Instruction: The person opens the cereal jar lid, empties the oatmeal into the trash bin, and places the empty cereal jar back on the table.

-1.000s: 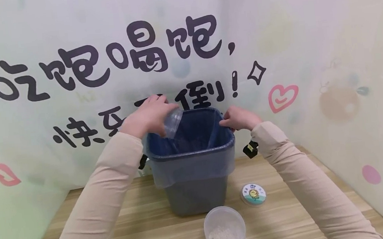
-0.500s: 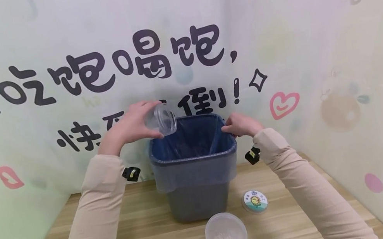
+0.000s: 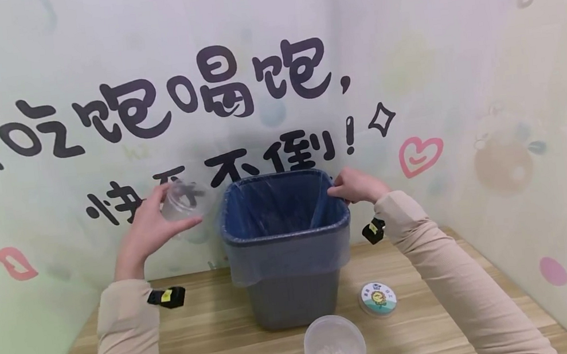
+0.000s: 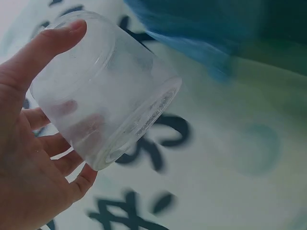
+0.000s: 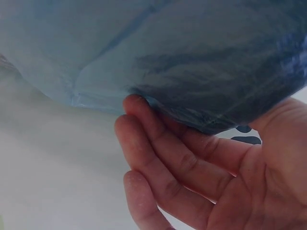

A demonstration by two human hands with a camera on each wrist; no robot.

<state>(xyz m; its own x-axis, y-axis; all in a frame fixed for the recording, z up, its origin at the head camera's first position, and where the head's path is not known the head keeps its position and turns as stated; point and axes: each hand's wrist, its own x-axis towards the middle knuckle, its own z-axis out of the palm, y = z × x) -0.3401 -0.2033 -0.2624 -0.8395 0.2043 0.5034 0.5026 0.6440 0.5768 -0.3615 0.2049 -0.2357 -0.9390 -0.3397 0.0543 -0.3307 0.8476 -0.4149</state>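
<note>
My left hand [image 3: 149,231] holds a clear plastic jar [image 3: 178,204] in the air, to the left of the bin. In the left wrist view the jar [image 4: 110,91] is tilted, cloudy inside, with the thumb on one side and the fingers round the other. My right hand [image 3: 359,185] grips the right rim of a grey trash bin [image 3: 294,303], thumb on the inner side. A thin translucent bag [image 3: 289,257] lines the bin and folds down over its outside. The right wrist view shows curled fingers under the bag's [image 5: 158,52] hanging edge.
An open translucent tub [image 3: 335,347] with white grainy matter stands in front of the bin on the wooden table [image 3: 201,335]. Right of it lies a round lid [image 3: 378,298] with a printed sun-like face. A printed wall [image 3: 265,6] rises right behind the bin.
My left hand has drawn the jar from over the bin's opening out to the left, turning the jar on the way. My right hand has stayed at the rim.
</note>
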